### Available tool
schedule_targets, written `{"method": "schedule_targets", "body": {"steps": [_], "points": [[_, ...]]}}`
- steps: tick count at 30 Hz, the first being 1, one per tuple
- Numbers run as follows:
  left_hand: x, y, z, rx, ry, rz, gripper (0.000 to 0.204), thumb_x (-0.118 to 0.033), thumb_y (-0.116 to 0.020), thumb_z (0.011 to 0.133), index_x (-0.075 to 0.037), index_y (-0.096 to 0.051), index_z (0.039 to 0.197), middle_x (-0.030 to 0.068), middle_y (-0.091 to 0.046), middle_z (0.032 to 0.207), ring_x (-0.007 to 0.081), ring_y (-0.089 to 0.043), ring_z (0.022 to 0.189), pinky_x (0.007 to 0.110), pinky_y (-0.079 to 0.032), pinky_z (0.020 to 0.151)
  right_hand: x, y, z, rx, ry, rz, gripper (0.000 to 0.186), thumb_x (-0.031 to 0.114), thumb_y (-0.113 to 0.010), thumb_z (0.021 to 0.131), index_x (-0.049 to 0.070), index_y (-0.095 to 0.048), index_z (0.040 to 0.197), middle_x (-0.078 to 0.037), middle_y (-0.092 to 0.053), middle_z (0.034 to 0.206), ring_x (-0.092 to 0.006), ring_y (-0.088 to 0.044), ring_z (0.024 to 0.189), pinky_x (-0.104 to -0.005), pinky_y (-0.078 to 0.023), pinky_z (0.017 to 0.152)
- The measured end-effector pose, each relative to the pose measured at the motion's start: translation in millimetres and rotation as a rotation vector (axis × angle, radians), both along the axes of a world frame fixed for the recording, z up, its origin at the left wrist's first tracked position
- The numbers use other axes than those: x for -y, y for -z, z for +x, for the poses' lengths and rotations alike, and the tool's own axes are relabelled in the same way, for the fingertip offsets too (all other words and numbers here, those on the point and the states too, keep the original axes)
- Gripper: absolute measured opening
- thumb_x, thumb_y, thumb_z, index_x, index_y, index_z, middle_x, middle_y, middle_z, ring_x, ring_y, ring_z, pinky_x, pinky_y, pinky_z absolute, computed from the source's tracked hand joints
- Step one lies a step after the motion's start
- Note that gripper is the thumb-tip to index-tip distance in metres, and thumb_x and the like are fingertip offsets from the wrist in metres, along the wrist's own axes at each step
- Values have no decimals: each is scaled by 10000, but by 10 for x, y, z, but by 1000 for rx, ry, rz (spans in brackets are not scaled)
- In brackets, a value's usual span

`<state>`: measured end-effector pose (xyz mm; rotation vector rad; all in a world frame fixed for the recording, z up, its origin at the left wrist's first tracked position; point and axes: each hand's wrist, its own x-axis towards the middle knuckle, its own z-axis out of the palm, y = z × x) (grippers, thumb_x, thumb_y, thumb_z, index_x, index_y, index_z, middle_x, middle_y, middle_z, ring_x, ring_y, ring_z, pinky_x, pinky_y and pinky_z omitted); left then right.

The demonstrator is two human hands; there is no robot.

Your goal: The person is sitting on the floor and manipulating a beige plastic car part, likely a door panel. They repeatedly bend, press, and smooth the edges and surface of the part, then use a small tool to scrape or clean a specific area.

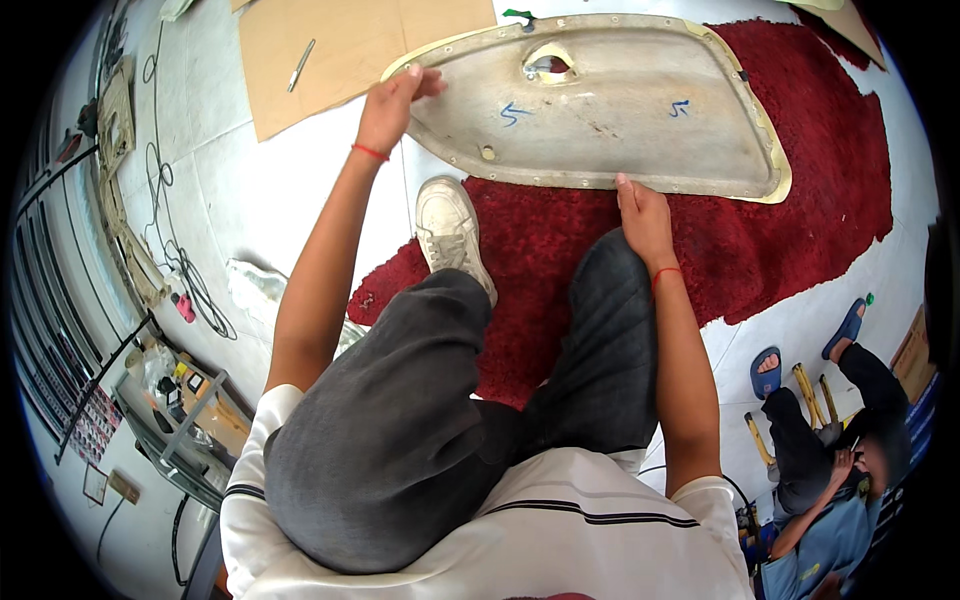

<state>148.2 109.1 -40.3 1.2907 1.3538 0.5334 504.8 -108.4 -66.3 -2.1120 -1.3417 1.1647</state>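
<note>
Red rug [800, 190] covered the floor far & right; on it lay the big beige moulded panel [620, 110], far side, w/ a cutout near its top. Cardboard sheet [330, 50] sat far left, a pen-like tool on it. Left hand [392, 105] clenched the panel's left rim; right hand [645, 215] pressed flat, released, on the near edge. Judged: keep both grips wide apart, lift level so the thin flange doesn't flex. Open room lay left on bare tile; another person sat near right.
</note>
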Motion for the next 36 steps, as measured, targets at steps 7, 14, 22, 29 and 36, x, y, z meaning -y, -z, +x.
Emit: {"method": "schedule_targets", "body": {"steps": [7,14,22,29,36], "points": [[1454,-77,-247,-139,273,-43,278,-286,-694,1034,-33,-782,1108,113,-790,1042,176,-721,1024,343,-548,950,-89,-19,-183,-118,-117,44,378,363,-734,967,18,-677,824,-168,-639,680,-327,-602,605,-426,-470,603],[141,564,-1203,-631,-261,503,260,-194,-744,941,-86,-751,1178,121,-766,994,241,-725,886,355,-568,849,-57,-150,-98,-22,-130,-154,289,287,-787,937,19,-716,857,-50,-641,663,-102,-542,603,-290,-457,590],[-1135,1187,-2198,-1045,-198,261,519,-202,-621,926,-41,-613,1420,270,-691,1286,379,-682,1186,446,-537,1025,-81,-185,-177,-168,-159,-20,200,223,-781,940,30,-728,919,-103,-698,721,-181,-648,631,-317,-508,618],[-1283,1048,-2081,-1238,-163,648,386,-332,-770,903,-30,-706,1137,188,-760,1004,345,-726,951,439,-569,891,-332,-392,-811,-410,-78,72,162,189,-763,946,33,-721,935,-109,-714,789,-204,-673,652,-337,-525,618],[-1507,857,-2067,-729,-196,226,232,-247,-734,974,-17,-703,990,12,-674,815,112,-604,730,293,-503,681,-680,-617,-1253,-459,-112,126,174,177,-668,995,13,-706,954,-144,-691,873,-351,-672,797,-390,-528,713]]}}
